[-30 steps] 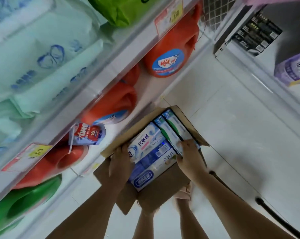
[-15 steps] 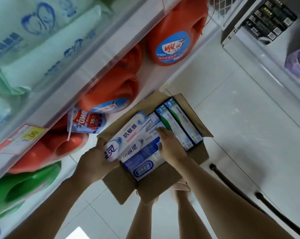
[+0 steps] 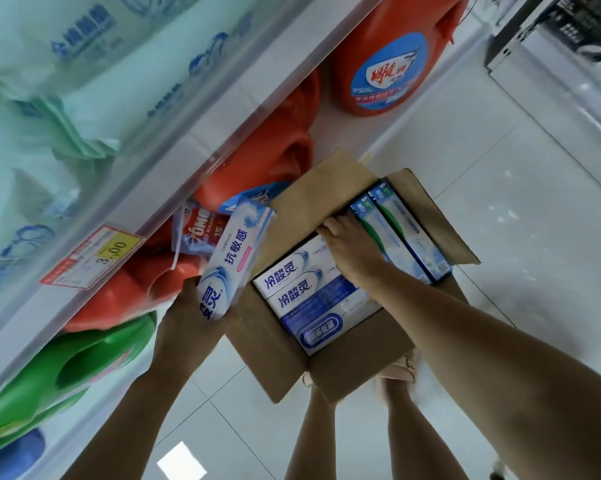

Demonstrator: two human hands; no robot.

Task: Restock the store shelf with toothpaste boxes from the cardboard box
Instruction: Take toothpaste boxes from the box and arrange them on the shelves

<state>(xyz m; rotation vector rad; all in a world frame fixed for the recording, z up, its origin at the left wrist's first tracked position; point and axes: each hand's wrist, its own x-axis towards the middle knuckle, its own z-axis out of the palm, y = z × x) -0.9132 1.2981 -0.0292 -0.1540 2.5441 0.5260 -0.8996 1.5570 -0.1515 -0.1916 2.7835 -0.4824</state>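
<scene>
An open cardboard box (image 3: pixel 268 344) stands on the floor by my feet, filled with several toothpaste boxes. My left hand (image 3: pixel 188 317) grips one white and blue toothpaste box (image 3: pixel 235 254) by its lower end, lifted clear of the carton and tilted up toward the shelf. My right hand (image 3: pixel 351 247) reaches down inside the carton, fingers curled over the far end of the blue and white toothpaste boxes (image 3: pixel 309 292) that lie flat there. Two green-striped toothpaste boxes (image 3: pixel 399 230) lie along the carton's right side.
The store shelf (image 3: pixel 174 161) runs along the left, with a yellow price tag (image 3: pixel 91 256) on its edge. Orange detergent jugs (image 3: pixel 389 60), a green jug (image 3: pixel 84 362) and pale green packs (image 3: pixel 50 109) fill it. White tiled floor (image 3: pixel 482 174) lies to the right.
My left hand has lifted the toothpaste box out of the carton and up toward the shelf. My right hand has slid further in over the boxes still lying there.
</scene>
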